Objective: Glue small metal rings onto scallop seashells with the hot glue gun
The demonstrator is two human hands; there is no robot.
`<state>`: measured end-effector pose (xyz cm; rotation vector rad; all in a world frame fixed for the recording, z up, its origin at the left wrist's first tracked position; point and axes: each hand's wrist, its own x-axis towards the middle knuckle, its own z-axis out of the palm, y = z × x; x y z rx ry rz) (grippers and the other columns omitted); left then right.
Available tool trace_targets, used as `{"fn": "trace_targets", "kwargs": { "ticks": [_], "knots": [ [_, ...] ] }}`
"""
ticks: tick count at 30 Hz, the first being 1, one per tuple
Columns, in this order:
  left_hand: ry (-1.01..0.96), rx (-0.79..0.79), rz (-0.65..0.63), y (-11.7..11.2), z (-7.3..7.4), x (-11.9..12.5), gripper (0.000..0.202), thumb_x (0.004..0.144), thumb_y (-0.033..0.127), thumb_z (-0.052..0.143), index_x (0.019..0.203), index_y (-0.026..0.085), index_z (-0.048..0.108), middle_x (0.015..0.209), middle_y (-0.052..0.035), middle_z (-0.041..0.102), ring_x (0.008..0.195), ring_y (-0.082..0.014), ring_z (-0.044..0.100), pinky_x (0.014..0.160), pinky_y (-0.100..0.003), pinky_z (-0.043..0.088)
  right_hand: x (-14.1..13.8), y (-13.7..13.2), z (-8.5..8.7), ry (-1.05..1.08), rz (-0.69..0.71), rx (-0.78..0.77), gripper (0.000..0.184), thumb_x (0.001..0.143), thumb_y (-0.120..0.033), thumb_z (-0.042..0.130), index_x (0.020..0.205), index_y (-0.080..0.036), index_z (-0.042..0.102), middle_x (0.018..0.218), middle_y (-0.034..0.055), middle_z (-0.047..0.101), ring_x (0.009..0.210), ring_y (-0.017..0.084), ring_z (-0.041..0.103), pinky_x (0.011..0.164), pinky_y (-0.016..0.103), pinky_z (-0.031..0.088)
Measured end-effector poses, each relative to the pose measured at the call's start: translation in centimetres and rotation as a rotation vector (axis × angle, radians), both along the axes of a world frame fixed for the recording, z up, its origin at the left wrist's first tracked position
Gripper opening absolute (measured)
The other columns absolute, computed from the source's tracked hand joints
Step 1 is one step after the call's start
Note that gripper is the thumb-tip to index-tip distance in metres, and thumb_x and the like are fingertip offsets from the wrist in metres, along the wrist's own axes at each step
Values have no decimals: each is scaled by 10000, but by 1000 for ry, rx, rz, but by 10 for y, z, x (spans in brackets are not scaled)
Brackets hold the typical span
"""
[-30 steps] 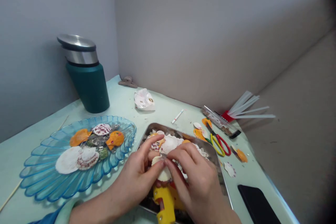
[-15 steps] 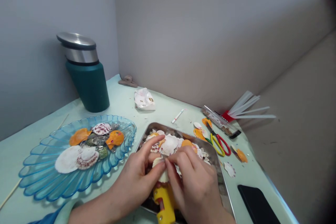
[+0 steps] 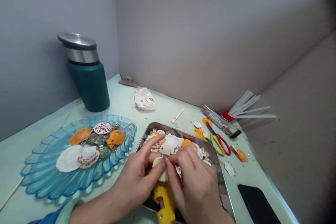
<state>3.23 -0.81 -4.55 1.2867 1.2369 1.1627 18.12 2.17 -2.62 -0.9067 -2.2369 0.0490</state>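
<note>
Left hand (image 3: 136, 182) and right hand (image 3: 195, 185) together pinch a white shell (image 3: 160, 168) over a metal tray (image 3: 223, 182) at the table's (image 3: 162, 112) near edge. A yellow glue gun (image 3: 165, 204) lies just beneath; a blue dish (image 3: 39, 178) of shells sits left.

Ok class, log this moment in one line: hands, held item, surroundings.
left hand: grip on white shell | right hand: grip on same shell | over: metal tray | near: yellow glue gun
</note>
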Motion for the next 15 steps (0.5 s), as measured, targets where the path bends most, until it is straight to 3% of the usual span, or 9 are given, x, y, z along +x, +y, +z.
{"fn": "trace_targets", "kwargs": {
  "ticks": [4,7,10,15],
  "knots": [
    [-26,-3,-1,2,2,1,520,881,325,500,1375,237,364,563,83,372,505,-99,340,475,-199,303,0,0,2,44,20,-18,156,873,-120,482,742,-185,537,702,35,553,621,165,548,574,275,414],
    [-113,-39,33,4,5,-1,496,866,342,531,1330,222,406,573,75,438,516,-99,408,492,-199,341,4,0,9,117,30,-148,52,872,-158,513,858,-194,547,724,11,583,588,141,557,547,252,424],
    [-186,-54,116,7,10,-5,475,842,359,573,1271,199,446,563,74,488,517,-106,485,518,-206,394,12,4,23,132,9,-232,92,875,-185,528,963,-210,541,760,-5,612,583,128,563,560,246,437],
    [-249,-21,236,10,15,-10,438,839,375,582,1221,200,458,564,67,554,489,-106,520,504,-200,428,32,8,46,-302,-7,-392,72,872,-225,560,799,-226,558,762,-6,628,675,168,593,592,281,433]
  ]
}}
